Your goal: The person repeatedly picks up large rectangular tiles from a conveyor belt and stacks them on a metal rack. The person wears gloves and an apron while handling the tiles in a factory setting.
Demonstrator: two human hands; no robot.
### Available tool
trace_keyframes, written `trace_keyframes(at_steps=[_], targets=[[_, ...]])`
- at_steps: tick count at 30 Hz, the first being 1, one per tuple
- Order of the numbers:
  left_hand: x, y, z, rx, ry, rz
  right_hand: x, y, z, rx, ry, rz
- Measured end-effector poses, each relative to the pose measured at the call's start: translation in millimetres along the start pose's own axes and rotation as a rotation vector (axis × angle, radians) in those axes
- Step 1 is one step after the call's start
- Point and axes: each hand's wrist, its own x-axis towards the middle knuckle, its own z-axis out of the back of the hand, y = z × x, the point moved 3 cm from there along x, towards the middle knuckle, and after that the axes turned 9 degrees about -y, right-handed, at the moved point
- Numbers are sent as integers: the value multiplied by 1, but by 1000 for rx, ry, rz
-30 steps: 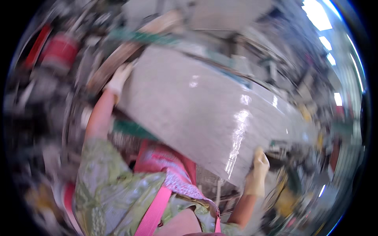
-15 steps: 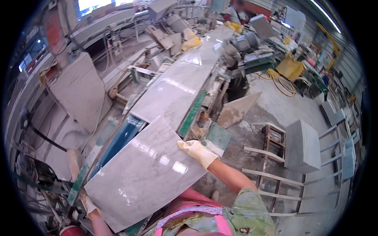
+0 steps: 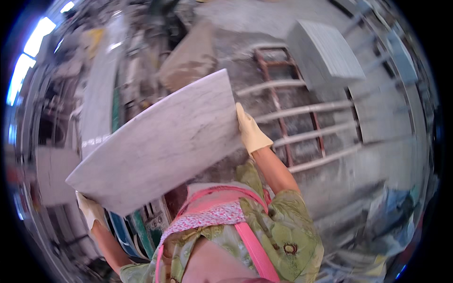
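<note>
A large white marble slab with grey veins (image 3: 160,141) is held up in front of me, tilted, its far right corner raised. My left hand (image 3: 90,211), in a cream glove, grips its left end, with the fingers partly hidden behind the edge. At the right end my right hand (image 3: 252,129), gloved the same way, is closed on the slab's short edge, its fingertips out of sight underneath.
Behind the slab on the left runs the machine bed with a long pale slab (image 3: 101,89). A stained stone piece (image 3: 191,59) leans beyond. To the right stand a rack with pale bars (image 3: 311,111) and a stack of slabs (image 3: 325,54). Motion blurs the edges.
The marble slab has been lifted off the machine bed, both hands gripping its ends. My view and body have turned to the right, toward the rack and the stack.
</note>
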Motion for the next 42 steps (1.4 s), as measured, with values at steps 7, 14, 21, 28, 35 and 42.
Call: trace_keyframes(at_steps=[7,14,21,28,35,42], targets=[[0,-38,-328,358,201,-548,10,-27,227,578,-95,9],[-171,-72,-650,-489,721,146,-93,-47,353,746,-666,-310],[-305,-103,-860,-515,1255,433,-85,6,350,299,-788,-919],[-295,-51,-1071,-282,1118,741,92,9,355,182,-810,-1098],[-247,-40,-1242,24,1070,543,317,-40,389,429,-816,-925],[-230,-22,-1355,33,1105,405,444,-79,435,361,-872,-947]])
